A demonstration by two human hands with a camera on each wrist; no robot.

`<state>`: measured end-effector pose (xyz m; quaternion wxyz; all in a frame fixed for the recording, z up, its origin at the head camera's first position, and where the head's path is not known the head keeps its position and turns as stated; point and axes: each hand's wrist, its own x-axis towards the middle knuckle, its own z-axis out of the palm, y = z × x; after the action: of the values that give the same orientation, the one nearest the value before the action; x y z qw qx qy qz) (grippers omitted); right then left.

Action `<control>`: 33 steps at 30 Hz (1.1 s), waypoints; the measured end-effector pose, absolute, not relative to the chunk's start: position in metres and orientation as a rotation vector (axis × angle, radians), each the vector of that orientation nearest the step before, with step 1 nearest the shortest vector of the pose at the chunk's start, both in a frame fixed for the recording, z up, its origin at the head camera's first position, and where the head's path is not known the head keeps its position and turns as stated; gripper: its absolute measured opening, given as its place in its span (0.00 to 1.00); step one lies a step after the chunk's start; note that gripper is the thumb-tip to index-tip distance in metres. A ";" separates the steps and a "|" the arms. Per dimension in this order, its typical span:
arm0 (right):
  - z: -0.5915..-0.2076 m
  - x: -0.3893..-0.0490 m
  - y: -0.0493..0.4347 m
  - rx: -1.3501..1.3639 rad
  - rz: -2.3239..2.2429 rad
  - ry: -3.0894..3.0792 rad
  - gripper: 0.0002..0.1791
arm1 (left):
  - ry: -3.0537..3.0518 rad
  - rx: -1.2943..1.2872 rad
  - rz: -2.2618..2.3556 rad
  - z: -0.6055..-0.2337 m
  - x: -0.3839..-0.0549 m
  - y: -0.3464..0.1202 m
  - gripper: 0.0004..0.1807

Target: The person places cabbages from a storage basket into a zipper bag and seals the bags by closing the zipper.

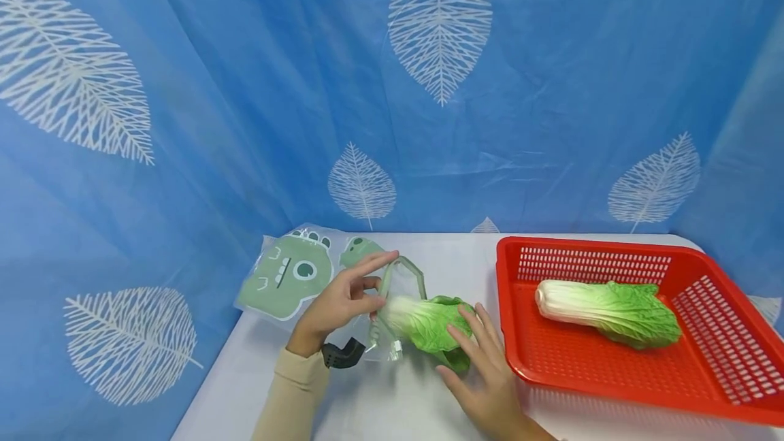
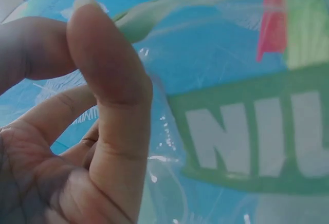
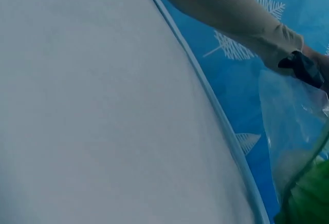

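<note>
A clear plastic bag (image 1: 278, 278) with a green cartoon face and a green rim lies at the table's left side. My left hand (image 1: 343, 298) pinches the rim between thumb and fingers; in the left wrist view the thumb (image 2: 110, 64) presses against the bag's edge. A napa cabbage (image 1: 431, 322) has its white stem end inside the bag's mouth and its leafy end outside. My right hand (image 1: 490, 376) touches the leaves with spread, fairly straight fingers. In the right wrist view only part of the cabbage (image 3: 311, 196) shows, and the right hand is out of sight.
To the right stands a red plastic basket (image 1: 511, 332) with perforated walls. A second napa cabbage (image 1: 606, 312) lies in it. The white table (image 1: 380, 407) ends at a blue curtain (image 1: 294, 121) with white leaf prints. A black wrist camera mount (image 1: 344, 354) sits at the left wrist.
</note>
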<state>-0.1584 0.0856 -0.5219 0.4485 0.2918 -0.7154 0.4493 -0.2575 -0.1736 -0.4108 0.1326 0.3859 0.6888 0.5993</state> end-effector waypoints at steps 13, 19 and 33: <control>-0.544 -0.176 0.098 0.474 1.733 -2.031 0.40 | 1.879 1.112 1.787 -0.415 -0.256 -0.176 0.39; -0.541 -0.189 0.102 0.501 1.684 -2.093 0.35 | 1.877 1.127 1.786 -0.411 -0.258 -0.174 0.38; -0.541 -0.190 0.103 0.583 1.461 -2.426 0.52 | 1.891 1.159 1.735 -0.413 -0.261 -0.173 0.37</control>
<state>-0.1902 0.1032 -0.5405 0.1247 0.2000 -0.8326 0.5012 -0.2609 -0.1732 -0.4132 0.1620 0.4062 0.6626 0.6080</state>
